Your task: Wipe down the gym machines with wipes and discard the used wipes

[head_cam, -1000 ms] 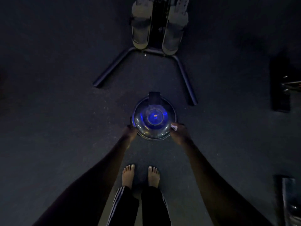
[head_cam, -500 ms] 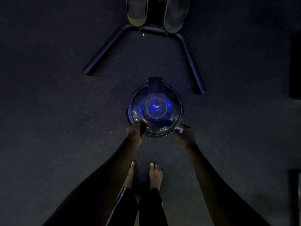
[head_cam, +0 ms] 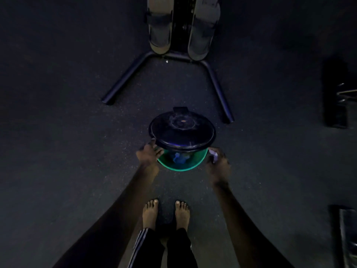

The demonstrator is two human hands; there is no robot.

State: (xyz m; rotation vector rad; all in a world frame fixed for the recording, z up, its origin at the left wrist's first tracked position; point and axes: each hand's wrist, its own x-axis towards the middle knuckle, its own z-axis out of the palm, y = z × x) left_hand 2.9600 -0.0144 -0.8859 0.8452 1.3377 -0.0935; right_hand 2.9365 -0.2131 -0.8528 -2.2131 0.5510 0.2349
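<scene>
Crumpled white wipe [head_cam: 213, 154] | right hand [head_cam: 218, 168] fingers clamped it, just right of round green bin [head_cam: 181, 168] | left hand [head_cam: 147, 156] gripped tilted dark lid [head_cam: 181, 130]

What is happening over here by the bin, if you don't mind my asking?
A barefoot person stands over a small green bin on the gym floor. Their left hand grips the near edge of the dark lid, which is tipped up so that the bin's mouth shows. Crumpled wipes already lie inside. Their right hand holds a pale wipe beside the rim, not yet dropped in. A gym machine's footplates stand beyond.
</scene>
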